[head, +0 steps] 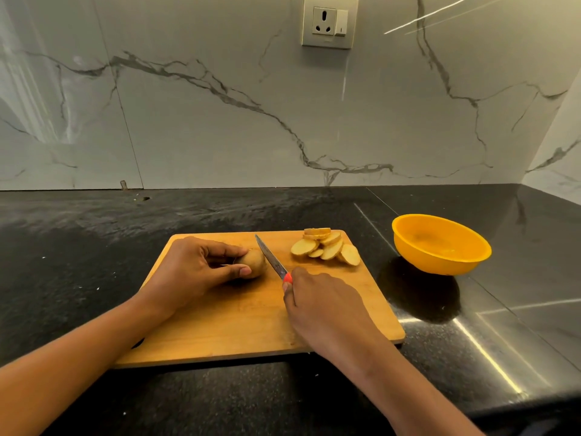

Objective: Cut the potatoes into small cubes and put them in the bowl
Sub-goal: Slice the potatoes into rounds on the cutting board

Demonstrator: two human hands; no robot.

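On the wooden cutting board [239, 322] my left hand [191, 272] grips a brown potato piece [255, 262] between fingers and thumb. My right hand [323, 309] holds a knife [271, 259] by its red handle, and the blade lies against the potato's right side, tip pointing away from me. Several round potato slices [327, 247] lie in an overlapping pile at the board's far right corner. A yellow bowl [440, 243] stands on the counter to the right of the board, and I see nothing inside it.
The board lies on a black stone counter [94, 247] that runs back to a marble-patterned wall. A wall socket [328, 23] sits high above the board. The counter's front edge runs just below the board.
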